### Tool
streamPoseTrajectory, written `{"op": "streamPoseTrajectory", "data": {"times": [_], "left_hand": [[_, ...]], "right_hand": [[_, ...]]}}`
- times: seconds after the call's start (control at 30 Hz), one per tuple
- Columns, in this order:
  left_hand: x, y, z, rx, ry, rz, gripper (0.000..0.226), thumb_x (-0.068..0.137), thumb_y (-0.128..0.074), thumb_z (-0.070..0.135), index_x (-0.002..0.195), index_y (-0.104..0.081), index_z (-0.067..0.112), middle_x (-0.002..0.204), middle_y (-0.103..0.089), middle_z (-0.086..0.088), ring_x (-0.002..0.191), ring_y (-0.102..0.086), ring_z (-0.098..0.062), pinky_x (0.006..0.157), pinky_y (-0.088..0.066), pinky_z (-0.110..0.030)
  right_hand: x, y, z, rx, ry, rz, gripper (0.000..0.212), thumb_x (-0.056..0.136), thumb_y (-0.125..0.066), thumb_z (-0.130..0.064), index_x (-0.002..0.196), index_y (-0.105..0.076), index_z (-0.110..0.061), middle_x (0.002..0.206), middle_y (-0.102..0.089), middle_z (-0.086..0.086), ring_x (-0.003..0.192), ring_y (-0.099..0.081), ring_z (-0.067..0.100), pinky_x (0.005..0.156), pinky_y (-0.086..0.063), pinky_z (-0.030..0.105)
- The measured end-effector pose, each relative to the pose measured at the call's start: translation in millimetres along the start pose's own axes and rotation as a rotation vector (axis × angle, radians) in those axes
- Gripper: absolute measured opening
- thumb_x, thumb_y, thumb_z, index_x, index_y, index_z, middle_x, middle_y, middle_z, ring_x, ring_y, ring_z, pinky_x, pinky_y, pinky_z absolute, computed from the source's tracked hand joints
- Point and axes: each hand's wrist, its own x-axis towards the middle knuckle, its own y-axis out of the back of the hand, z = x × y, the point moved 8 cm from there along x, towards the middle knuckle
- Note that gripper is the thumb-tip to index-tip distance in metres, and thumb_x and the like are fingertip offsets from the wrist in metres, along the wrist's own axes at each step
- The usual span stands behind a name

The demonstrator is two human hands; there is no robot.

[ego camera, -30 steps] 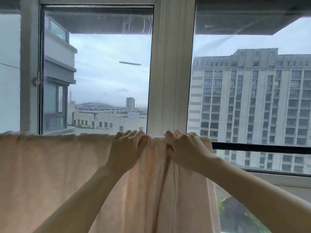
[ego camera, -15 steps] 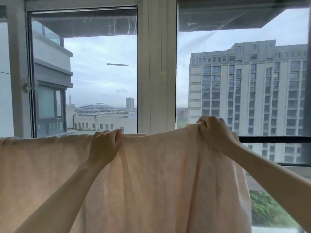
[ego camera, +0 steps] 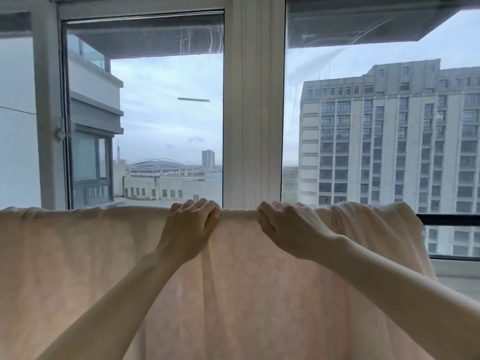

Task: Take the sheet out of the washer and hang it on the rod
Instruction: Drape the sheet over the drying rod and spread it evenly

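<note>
The left hand (ego camera: 191,224) and right hand (ego camera: 287,227) sit close together on the top fold of the pink sheet (ego camera: 104,268), fingers curled over the covered rod (ego camera: 239,213) and gripping cloth, a short stretch of fold bare between them. The sheet drapes along the rod leftward past the picture's edge; its bunched right edge (ego camera: 405,229) ends before the dark railing (ego camera: 449,220). Behind stands the window frame (ego camera: 253,105).

A pale peach sheet (ego camera: 78,255) of thin, matt cloth hangs with a faint woven pattern, light glowing through its soft folds. Where it bunches at the right its surface looks crinkled. Behind it, the window frame (ego camera: 254,100) is smooth white with a slight sheen; the glass (ego camera: 363,48) is glossy and streaked. A rail (ego camera: 449,220) beyond is matt black.
</note>
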Motion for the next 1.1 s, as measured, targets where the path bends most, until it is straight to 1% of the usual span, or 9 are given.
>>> {"op": "streamPoseTrajectory", "data": {"times": [0.17,0.27,0.33,0.43,0.53,0.77,0.87,0.97,1.1], "left_hand": [[-7.9,2.8,-27.4,0.089,-0.003,-0.015,0.05,0.097,-0.02,0.056,0.116,-0.056,0.026,0.109,-0.065,0.006,0.095,-0.061,-0.023,0.089,-0.042,-0.04],[-9.7,1.9,-39.9,0.141,-0.01,-0.044,0.054,0.095,-0.02,0.059,0.113,-0.057,0.024,0.104,-0.066,0.005,0.094,-0.061,-0.025,0.087,-0.043,-0.041],[-10.0,1.9,-40.4,0.164,-0.022,-0.029,0.054,0.095,-0.02,0.058,0.104,-0.059,0.022,0.095,-0.065,0.004,0.088,-0.061,-0.025,0.083,-0.043,-0.039],[-6.2,3.4,-35.4,0.189,0.016,0.018,0.056,0.095,-0.018,0.058,0.089,-0.059,0.019,0.08,-0.064,0.003,0.079,-0.061,-0.028,0.078,-0.042,-0.04],[-0.8,1.6,-27.4,0.159,0.086,0.051,0.054,0.096,-0.022,0.053,0.079,-0.06,0.018,0.076,-0.065,0.002,0.078,-0.062,-0.029,0.081,-0.042,-0.043],[13.9,-8.6,58.4,-0.109,-0.041,0.153,0.044,0.093,-0.031,0.037,0.083,-0.068,0.016,0.078,-0.069,0.004,0.078,-0.06,-0.018,0.09,-0.042,-0.038],[23.8,-18.8,103.6,-0.161,-0.131,0.133,0.04,0.093,-0.036,0.036,0.089,-0.07,0.016,0.084,-0.07,0.004,0.08,-0.06,-0.017,0.086,-0.043,-0.033],[34.6,-32.7,142.3,-0.214,-0.177,0.095,0.029,0.094,-0.046,0.035,0.097,-0.069,0.019,0.092,-0.071,0.005,0.086,-0.061,-0.016,0.084,-0.044,-0.032],[45.8,-52.5,185.2,-0.269,-0.154,0.071,0.024,0.096,-0.049,0.037,0.101,-0.068,0.023,0.098,-0.07,0.009,0.088,-0.063,-0.012,0.081,-0.04,-0.027]], "right_hand": [[-1.4,-8.8,22.5,-0.187,-0.047,-0.006,0.047,0.094,-0.02,-0.058,0.092,-0.045,-0.018,0.067,-0.053,-0.005,0.056,-0.056,0.017,0.057,-0.046,0.031],[-19.2,2.4,46.5,-0.313,-0.058,0.073,0.058,0.092,-0.011,-0.063,0.086,-0.048,-0.019,0.06,-0.051,-0.007,0.045,-0.052,0.012,0.049,-0.036,0.025],[-31.6,8.4,59.2,-0.341,-0.069,0.108,0.058,0.092,-0.012,-0.063,0.081,-0.048,-0.019,0.057,-0.05,-0.008,0.043,-0.05,0.012,0.048,-0.038,0.024],[-44.5,12.3,70.6,-0.353,-0.094,0.095,0.048,0.093,-0.025,-0.056,0.084,-0.052,-0.018,0.068,-0.059,-0.004,0.06,-0.059,0.018,0.063,-0.05,0.033],[-57.3,19.8,73.1,-0.366,-0.15,0.082,0.039,0.093,-0.032,-0.044,0.091,-0.059,-0.016,0.082,-0.064,0.001,0.08,-0.06,0.022,0.076,-0.049,0.04],[-91.8,48.1,99.1,-0.289,-0.321,0.15,0.037,0.096,-0.033,-0.042,0.113,-0.057,-0.02,0.109,-0.063,-0.002,0.103,-0.058,0.021,0.094,-0.042,0.04],[-100.0,52.2,120.5,-0.278,-0.405,0.112,0.044,0.095,-0.033,-0.049,0.115,-0.055,-0.017,0.108,-0.064,0.0,0.1,-0.06,0.024,0.091,-0.045,0.044],[-105.3,55.3,139.8,-0.24,-0.461,0.056,0.034,0.095,-0.036,-0.039,0.107,-0.057,-0.015,0.103,-0.066,0.002,0.096,-0.061,0.024,0.091,-0.045,0.04],[-104.7,55.0,147.3,-0.288,-0.362,0.031,0.033,0.097,-0.032,-0.034,0.094,-0.06,-0.016,0.089,-0.066,0.0,0.08,-0.062,0.021,0.079,-0.049,0.037]]}}
